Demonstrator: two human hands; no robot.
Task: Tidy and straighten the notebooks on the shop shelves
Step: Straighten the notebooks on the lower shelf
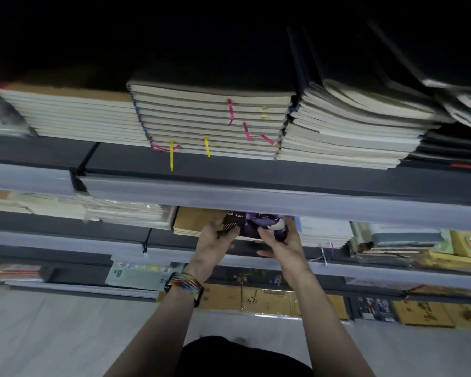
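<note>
I hold the purple notebook (252, 223) in my 2 hands at the front edge of a dark shelf (65, 221) with a pale plastic rail along its lip. My left hand (215, 240) grips the notebook's left side, thumb on the cover. My right hand (283, 243) curls round its right side. "FOR YOU" shows on the cover.

Just left of the purple notebook lies a brown notebook stack (191, 221), and just right of it a pale stack (324, 229). Above it, the upper shelf (310, 172) carries tall cream-edged stacks, and the ribboned stack (215, 123) trails pink and yellow markers. Below it sit yellow-brown covers (256, 300), then the grey floor (52, 336). Above the upper shelf, all is dark. A braided wristband (184, 285) circles my left wrist.
</note>
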